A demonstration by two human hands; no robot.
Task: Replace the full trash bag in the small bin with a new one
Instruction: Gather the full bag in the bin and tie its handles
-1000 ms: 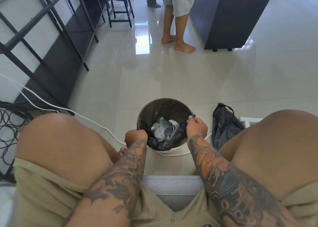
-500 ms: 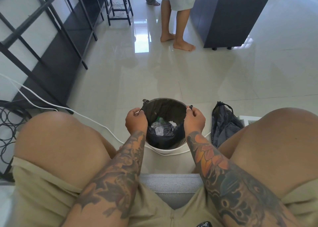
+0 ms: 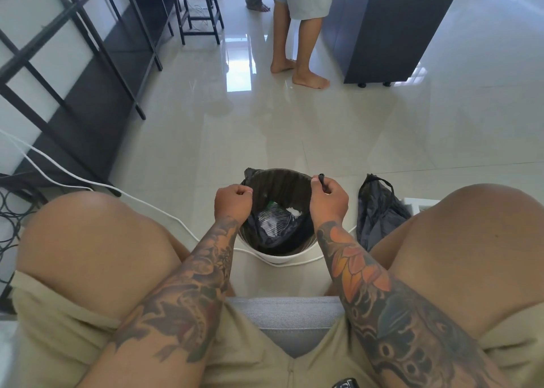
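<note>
Both my forearms reach down between my knees. My left hand (image 3: 233,200) is fisted around the near-left edge of the full black trash bag (image 3: 276,225), my right hand (image 3: 329,199) pinches its right edge. The bag sits in the small white bin (image 3: 279,257) under my fists; a spare black bag (image 3: 379,211) lies right of my right hand.

1. The bin (image 3: 276,256) shows only its near white rim; the trash bag (image 3: 276,181) and both wrists cover the rest.
2. The left hand (image 3: 232,200) hides the bag edge it grips.
3. The rubbish (image 3: 273,218) inside is too small to identify.
4. The standing person (image 3: 297,34) is cut off above the shorts by the far edge.
5. A dark object (image 3: 346,384) at the near edge is mostly cut off.
</note>
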